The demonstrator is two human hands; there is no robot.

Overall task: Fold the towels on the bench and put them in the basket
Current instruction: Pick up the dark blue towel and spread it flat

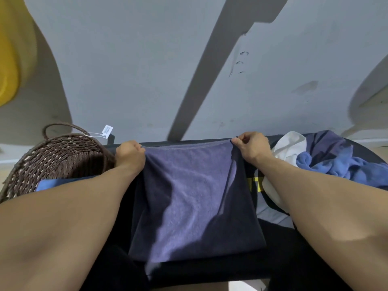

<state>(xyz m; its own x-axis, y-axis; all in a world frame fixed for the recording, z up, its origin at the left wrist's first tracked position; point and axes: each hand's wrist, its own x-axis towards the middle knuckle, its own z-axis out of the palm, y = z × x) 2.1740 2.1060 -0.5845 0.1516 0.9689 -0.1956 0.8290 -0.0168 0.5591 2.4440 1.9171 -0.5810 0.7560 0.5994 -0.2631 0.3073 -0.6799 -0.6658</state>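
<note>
While both hands pinch corners | purple terry towel [189, 185] | woven basket [63, 156], seemingly wicker

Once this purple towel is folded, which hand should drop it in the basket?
Probably the left hand: it grips the purple towel right beside the basket; the right hand is farther away.

Basket [60, 156] left of spread towel [189, 196]; towel pile [327, 160] lies right.

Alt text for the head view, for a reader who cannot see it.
Both hands, left hand and right hand, pinch the far corners of a purple towel spread over a dark bench. A woven basket sits left; unfolded towels lie right.
</note>
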